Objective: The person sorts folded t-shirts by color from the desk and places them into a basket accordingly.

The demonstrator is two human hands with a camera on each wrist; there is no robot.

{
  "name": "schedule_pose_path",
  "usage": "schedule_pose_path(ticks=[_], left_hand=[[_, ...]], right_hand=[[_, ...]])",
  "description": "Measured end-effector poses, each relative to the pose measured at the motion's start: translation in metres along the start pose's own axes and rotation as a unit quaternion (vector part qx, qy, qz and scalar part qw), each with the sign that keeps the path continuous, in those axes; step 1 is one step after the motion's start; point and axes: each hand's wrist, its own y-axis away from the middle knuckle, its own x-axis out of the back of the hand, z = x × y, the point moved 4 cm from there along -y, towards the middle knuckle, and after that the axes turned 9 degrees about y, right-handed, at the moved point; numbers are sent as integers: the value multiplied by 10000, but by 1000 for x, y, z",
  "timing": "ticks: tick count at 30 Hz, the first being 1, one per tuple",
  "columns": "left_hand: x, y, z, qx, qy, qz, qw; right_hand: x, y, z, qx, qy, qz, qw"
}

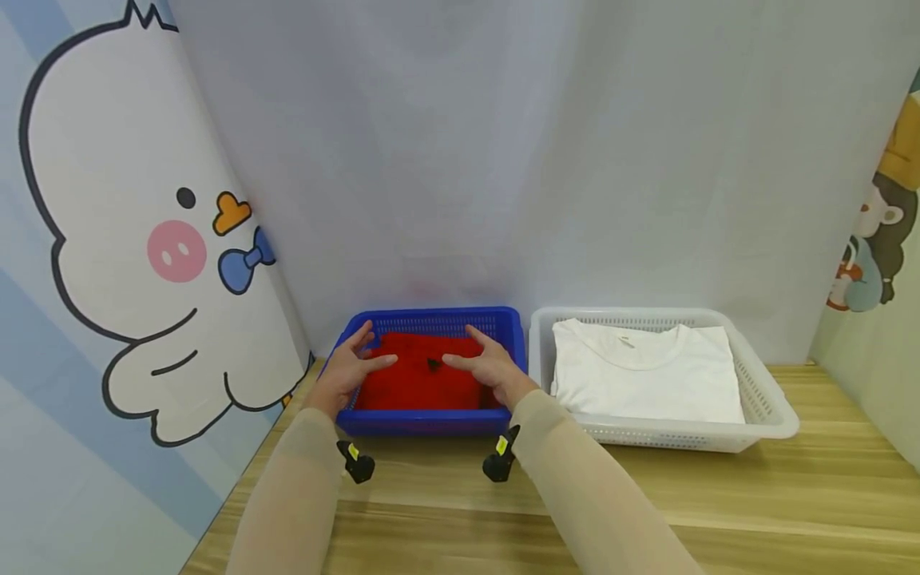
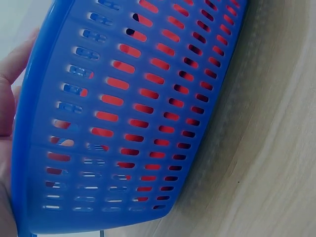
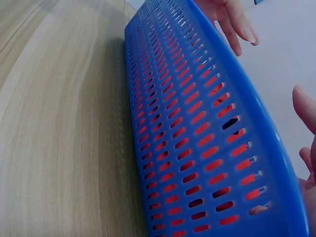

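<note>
A folded red garment (image 1: 417, 387) with a small dark spot near its middle lies in a blue plastic basket (image 1: 431, 423). My left hand (image 1: 348, 374) is over the basket's left side, thumb and fingers spread apart. Over the right side is my right hand (image 1: 494, 369), its thumb pointing inward above the red cloth and its fingers extended. Neither hand grips anything. From the left wrist view, the basket wall (image 2: 128, 116) hides most of the left hand (image 2: 6, 98). Red cloth shows through the slots in both wrist views.
To the right stands a white slotted basket (image 1: 676, 435) holding a folded white T-shirt (image 1: 647, 383). Both baskets rest on a wood-grain table (image 1: 431, 511) against a pale curtain (image 1: 503, 160). Cartoon-printed panels (image 1: 129, 263) flank the table.
</note>
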Motion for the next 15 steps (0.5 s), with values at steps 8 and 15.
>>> schedule_pose_path(ticks=[8,15], left_hand=[[3,-2,2,-284,-374,59,9989],[6,7,16,-354,-652,2,9972]], right_hand=[[4,0,-3,361,-201,-35,9991],[22,13,-20,801,-521,-240,9951]])
